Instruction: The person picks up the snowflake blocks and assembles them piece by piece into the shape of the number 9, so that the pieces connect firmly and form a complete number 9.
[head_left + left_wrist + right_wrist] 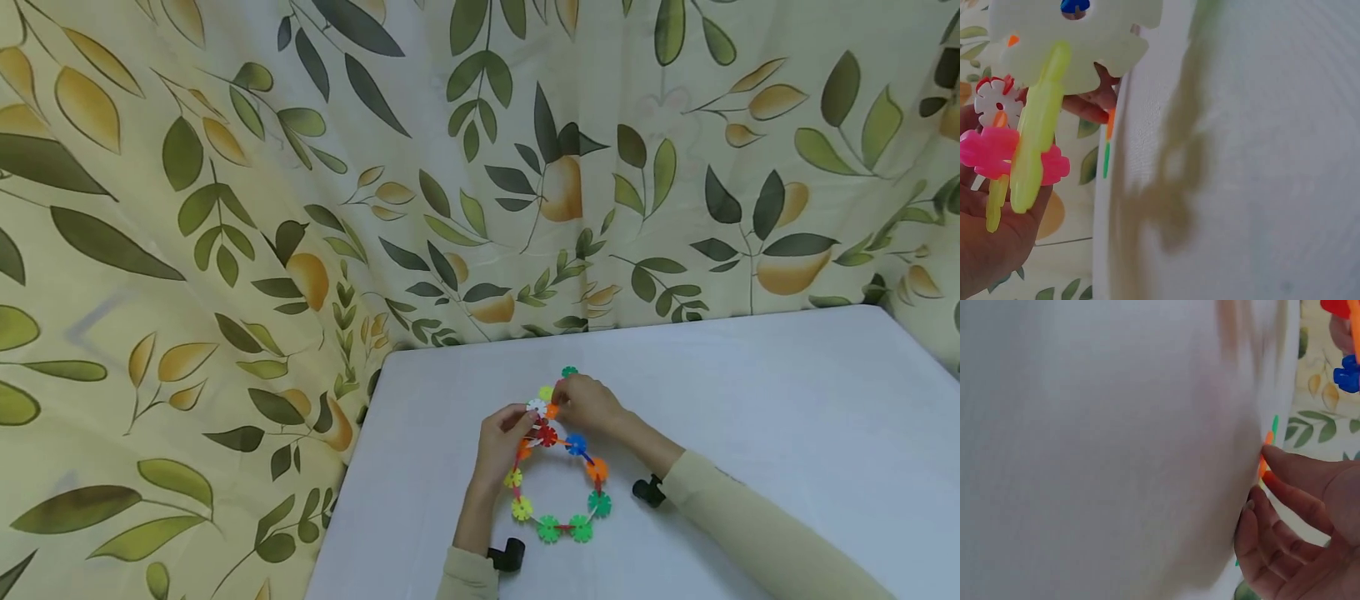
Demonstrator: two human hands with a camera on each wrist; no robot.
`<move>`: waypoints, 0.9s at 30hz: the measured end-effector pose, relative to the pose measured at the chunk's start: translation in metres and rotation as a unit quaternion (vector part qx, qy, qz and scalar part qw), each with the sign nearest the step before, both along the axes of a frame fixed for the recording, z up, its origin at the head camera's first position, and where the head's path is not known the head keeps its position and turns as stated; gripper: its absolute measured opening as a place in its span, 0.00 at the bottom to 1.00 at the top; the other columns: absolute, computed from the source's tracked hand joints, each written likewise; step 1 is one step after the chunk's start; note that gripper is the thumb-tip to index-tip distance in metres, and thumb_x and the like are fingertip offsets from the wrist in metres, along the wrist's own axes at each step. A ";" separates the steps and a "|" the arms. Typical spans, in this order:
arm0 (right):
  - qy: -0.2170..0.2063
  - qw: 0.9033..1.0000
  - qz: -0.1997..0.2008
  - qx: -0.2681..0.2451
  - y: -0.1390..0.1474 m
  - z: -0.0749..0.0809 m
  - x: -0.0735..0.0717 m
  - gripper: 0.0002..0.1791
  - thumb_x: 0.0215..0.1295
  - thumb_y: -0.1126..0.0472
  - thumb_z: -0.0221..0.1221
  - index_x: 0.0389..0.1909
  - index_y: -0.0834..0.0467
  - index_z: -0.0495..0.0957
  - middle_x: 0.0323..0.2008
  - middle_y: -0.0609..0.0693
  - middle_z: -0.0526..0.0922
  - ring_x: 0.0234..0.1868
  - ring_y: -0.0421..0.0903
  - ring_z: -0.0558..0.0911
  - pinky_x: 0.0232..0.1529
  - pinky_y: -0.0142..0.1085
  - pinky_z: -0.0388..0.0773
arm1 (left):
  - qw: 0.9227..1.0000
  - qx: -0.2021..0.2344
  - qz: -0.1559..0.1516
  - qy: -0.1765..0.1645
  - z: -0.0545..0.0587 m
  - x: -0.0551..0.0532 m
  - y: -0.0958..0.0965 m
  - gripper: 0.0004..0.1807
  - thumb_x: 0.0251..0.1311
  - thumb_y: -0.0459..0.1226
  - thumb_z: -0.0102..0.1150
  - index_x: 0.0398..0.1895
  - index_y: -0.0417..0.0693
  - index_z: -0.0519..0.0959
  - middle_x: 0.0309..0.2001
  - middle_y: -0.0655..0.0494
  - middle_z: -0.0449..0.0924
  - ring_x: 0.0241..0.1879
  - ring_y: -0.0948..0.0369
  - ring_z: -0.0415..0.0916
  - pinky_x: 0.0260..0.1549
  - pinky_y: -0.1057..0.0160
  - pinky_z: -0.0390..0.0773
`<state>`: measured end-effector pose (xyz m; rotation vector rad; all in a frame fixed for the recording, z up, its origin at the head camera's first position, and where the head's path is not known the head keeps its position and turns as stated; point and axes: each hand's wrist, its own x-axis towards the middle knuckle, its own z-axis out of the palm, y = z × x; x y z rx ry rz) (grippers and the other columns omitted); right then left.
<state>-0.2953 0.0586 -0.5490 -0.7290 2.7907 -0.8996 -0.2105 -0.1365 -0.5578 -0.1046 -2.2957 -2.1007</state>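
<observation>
My left hand [498, 446] holds one side of a ring of linked plastic snowflake discs, near a red disc [547, 436] and a white disc [536, 407]. Around the ring run a blue disc [576, 444], an orange one [597, 470], and several green and yellow ones. In the left wrist view, a pink disc [988, 150] and a yellow disc [1036, 144] stand by that hand's palm. My right hand [591, 403] is low at the tabletop beyond the ring, its thumb and fingertip pinching a loose orange disc [1264, 464].
Close to the right hand lie a loose green disc [570, 371] and a yellow disc [546, 392]. The white-covered table [787, 417] extends to the right. A leaf-patterned curtain [480, 167] hangs behind it and along the left. Black wrist cameras [508, 555] are strapped under both forearms.
</observation>
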 end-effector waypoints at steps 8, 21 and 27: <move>-0.015 0.999 -0.016 -0.025 -0.005 -0.001 0.002 0.10 0.55 0.66 0.76 0.36 0.58 0.85 0.34 0.48 0.83 0.36 0.47 0.79 0.44 0.45 0.82 | 1.000 0.017 0.020 -0.005 -0.002 0.008 -0.006 0.12 0.72 0.44 0.65 0.47 0.44 0.87 0.41 0.50 0.89 0.38 0.55 0.86 0.43 0.63 0.86; -0.087 0.965 0.023 -0.247 0.008 0.007 0.008 0.08 0.66 0.71 0.67 0.44 0.59 0.88 0.37 0.52 0.88 0.30 0.49 0.89 0.32 0.39 0.87 | 0.999 0.024 0.040 -0.021 -0.001 0.013 -0.008 0.15 0.74 0.43 0.61 0.50 0.39 0.85 0.44 0.48 0.87 0.40 0.56 0.86 0.44 0.64 0.85; -0.136 0.935 0.022 -0.328 0.013 0.018 0.014 0.06 0.69 0.64 0.68 0.43 0.60 0.89 0.38 0.55 0.90 0.40 0.63 0.90 0.45 0.52 0.86 | 0.999 0.022 0.033 -0.016 -0.002 0.014 -0.007 0.16 0.75 0.43 0.61 0.50 0.39 0.85 0.45 0.45 0.88 0.40 0.55 0.86 0.46 0.60 0.86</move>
